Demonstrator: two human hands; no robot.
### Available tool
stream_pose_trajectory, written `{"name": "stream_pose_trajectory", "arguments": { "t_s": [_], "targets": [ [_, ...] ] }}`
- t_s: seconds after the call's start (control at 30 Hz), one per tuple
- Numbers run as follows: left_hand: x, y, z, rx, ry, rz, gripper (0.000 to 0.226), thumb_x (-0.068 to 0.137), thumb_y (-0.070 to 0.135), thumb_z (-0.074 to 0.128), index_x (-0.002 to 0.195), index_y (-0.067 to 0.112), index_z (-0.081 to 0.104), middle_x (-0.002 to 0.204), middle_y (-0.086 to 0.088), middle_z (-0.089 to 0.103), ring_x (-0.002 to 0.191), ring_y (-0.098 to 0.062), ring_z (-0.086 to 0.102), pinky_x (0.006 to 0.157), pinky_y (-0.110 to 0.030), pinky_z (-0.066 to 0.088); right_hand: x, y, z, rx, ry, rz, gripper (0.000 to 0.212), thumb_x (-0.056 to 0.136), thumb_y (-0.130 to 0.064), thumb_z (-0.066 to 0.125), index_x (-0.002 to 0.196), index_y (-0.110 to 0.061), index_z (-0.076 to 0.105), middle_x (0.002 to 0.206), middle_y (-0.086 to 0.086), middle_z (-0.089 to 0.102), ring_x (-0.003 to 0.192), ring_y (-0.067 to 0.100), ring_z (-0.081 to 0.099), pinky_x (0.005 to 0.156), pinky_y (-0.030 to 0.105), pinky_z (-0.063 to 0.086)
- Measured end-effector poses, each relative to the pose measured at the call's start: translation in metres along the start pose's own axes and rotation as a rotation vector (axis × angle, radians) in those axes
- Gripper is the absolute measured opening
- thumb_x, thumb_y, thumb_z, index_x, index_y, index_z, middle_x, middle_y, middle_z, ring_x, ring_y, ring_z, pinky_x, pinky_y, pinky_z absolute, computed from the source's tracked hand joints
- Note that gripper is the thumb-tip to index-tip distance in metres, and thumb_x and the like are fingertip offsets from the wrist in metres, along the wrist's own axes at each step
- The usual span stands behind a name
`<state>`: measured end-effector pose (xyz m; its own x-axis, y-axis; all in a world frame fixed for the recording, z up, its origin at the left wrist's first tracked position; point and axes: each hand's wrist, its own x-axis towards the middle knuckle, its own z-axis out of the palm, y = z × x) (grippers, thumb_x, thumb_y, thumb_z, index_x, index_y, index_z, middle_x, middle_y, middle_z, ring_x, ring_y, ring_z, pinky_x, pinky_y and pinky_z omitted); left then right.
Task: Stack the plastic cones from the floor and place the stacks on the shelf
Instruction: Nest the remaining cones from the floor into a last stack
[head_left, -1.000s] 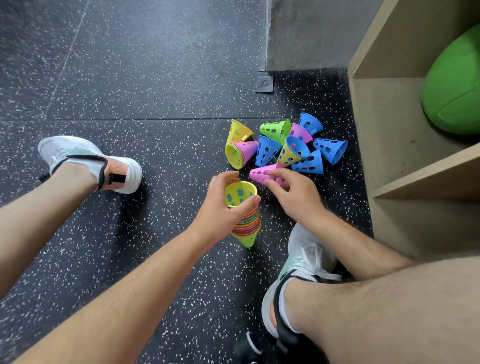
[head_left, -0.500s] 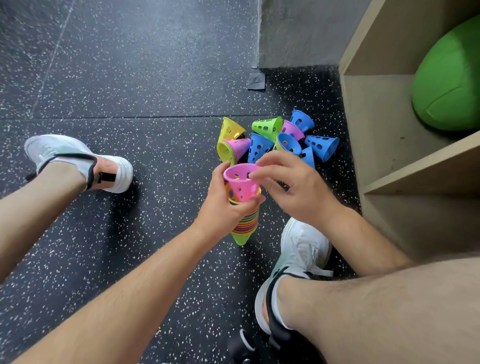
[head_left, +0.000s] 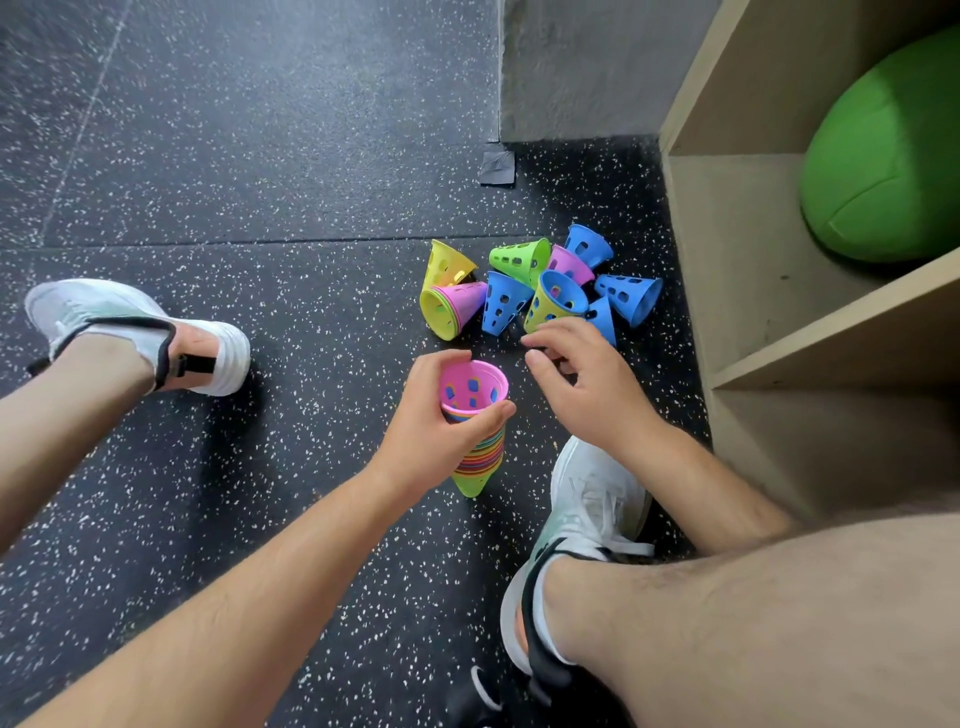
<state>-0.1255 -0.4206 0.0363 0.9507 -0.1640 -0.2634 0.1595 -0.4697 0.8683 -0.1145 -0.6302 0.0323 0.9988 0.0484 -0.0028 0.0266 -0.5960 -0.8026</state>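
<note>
The stack (head_left: 475, 441), pink cone uppermost, is gripped round its rims by the left hand (head_left: 441, 421). The right hand (head_left: 582, 384), just beside it, is empty, its fingers loosely spread over the near edge of the loose cones (head_left: 540, 286) beyond both hands. Judged: stacking in hand; next, pinch one cone and seat it mouth-up. Loose: four blue, one green, one yellow, one pink, two nested sets.

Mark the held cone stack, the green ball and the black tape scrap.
cone stack (head_left: 480, 457), head view, striped rims below the gripping fingers.
green ball (head_left: 883, 150), head view, middle of its curved surface.
black tape scrap (head_left: 497, 167), head view, middle of the patch.
</note>
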Motion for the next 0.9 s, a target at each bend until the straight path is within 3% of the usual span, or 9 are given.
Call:
{"name": "stream_pose_trajectory", "arguments": {
  "t_s": [0.07, 0.17, 0.27, 0.37, 0.47, 0.57, 0.73, 0.9],
  "targets": [
    [0.0, 0.0, 0.0, -0.011, -0.012, -0.013, 0.067, 0.084, 0.034, 0.086, 0.139, 0.024, 0.051, 0.131, 0.008, 0.051, 0.114, 0.011, 0.051, 0.085, 0.0, 0.039, 0.008, 0.016, 0.001, -0.126, -0.02, 0.113, 0.03, 0.097, -0.036, 0.057, 0.124, -0.029, 0.066, 0.138, -0.009, 0.048, 0.12, 0.013, 0.055, 0.103, 0.042, 0.047],
    [0.0, -0.001, 0.0, -0.017, -0.026, -0.028, 0.067, 0.084, 0.037, 0.085, 0.14, 0.027, 0.05, 0.131, 0.01, 0.05, 0.116, 0.005, 0.053, 0.085, -0.002, 0.042, 0.023, 0.028, 0.001, -0.202, -0.101, 0.25, 0.037, 0.096, -0.039, 0.055, 0.132, -0.032, 0.061, 0.152, -0.006, 0.033, 0.116, 0.023, 0.058, 0.105, 0.043, 0.046],
    [0.0, -0.001, -0.001, -0.011, -0.029, -0.028, 0.067, 0.084, 0.038, 0.085, 0.14, 0.028, 0.05, 0.131, 0.012, 0.05, 0.117, 0.005, 0.053, 0.087, -0.003, 0.041, 0.037, 0.035, 0.003, -0.272, -0.153, 0.253, 0.04, 0.099, -0.033, 0.054, 0.137, -0.024, 0.058, 0.157, -0.003, 0.03, 0.123, 0.025, 0.054, 0.107, 0.044, 0.043],
    [0.001, -0.002, -0.001, -0.008, -0.033, -0.028, 0.067, 0.084, 0.038, 0.085, 0.141, 0.028, 0.05, 0.132, 0.012, 0.05, 0.118, 0.006, 0.052, 0.089, -0.003, 0.04, 0.044, 0.039, 0.005, -0.348, -0.165, 0.18, 0.033, 0.101, -0.018, 0.05, 0.133, -0.013, 0.06, 0.142, 0.002, 0.048, 0.124, 0.033, 0.051, 0.106, 0.04, 0.04],
    [0.002, -0.003, -0.001, -0.023, -0.035, -0.038, 0.072, 0.084, 0.039, 0.085, 0.143, 0.028, 0.047, 0.135, 0.012, 0.05, 0.12, 0.004, 0.053, 0.093, -0.007, 0.042, 0.041, 0.035, 0.001, -0.353, -0.054, 0.095, 0.022, 0.101, -0.016, 0.051, 0.117, -0.015, 0.065, 0.123, -0.001, 0.059, 0.106, 0.034, 0.053, 0.092, 0.037, 0.041],
    [0.002, -0.004, 0.001, -0.053, -0.046, -0.05, 0.088, 0.078, 0.047, 0.086, 0.15, 0.03, 0.038, 0.142, 0.011, 0.048, 0.129, -0.003, 0.052, 0.106, -0.023, 0.043, 0.038, 0.021, -0.008, -0.257, 0.098, -0.018, 0.013, 0.1, -0.017, 0.055, 0.105, -0.02, 0.066, 0.108, -0.006, 0.062, 0.092, 0.025, 0.055, 0.084, 0.034, 0.043],
    [0.003, -0.002, 0.008, -0.071, -0.063, -0.05, 0.098, 0.078, 0.043, 0.088, 0.154, 0.033, 0.027, 0.14, 0.01, 0.048, 0.128, -0.004, 0.052, 0.111, -0.029, 0.044, 0.021, -0.023, -0.03, -0.005, 0.163, -0.133, 0.017, 0.1, -0.005, 0.052, 0.104, -0.015, 0.066, 0.099, -0.009, 0.059, 0.085, 0.007, 0.057, 0.079, 0.016, 0.043],
    [0.004, -0.001, 0.011, -0.122, -0.037, -0.028, 0.099, 0.074, 0.041, 0.089, 0.152, 0.027, 0.029, 0.137, 0.009, 0.055, 0.124, -0.002, 0.058, 0.111, -0.033, 0.048, 0.005, -0.043, -0.033, -0.1, -0.011, -0.229, 0.026, 0.099, -0.013, 0.053, 0.118, -0.03, 0.049, 0.1, -0.005, 0.065, 0.088, 0.021, 0.061, 0.078, 0.039, 0.052]
  ]
}}
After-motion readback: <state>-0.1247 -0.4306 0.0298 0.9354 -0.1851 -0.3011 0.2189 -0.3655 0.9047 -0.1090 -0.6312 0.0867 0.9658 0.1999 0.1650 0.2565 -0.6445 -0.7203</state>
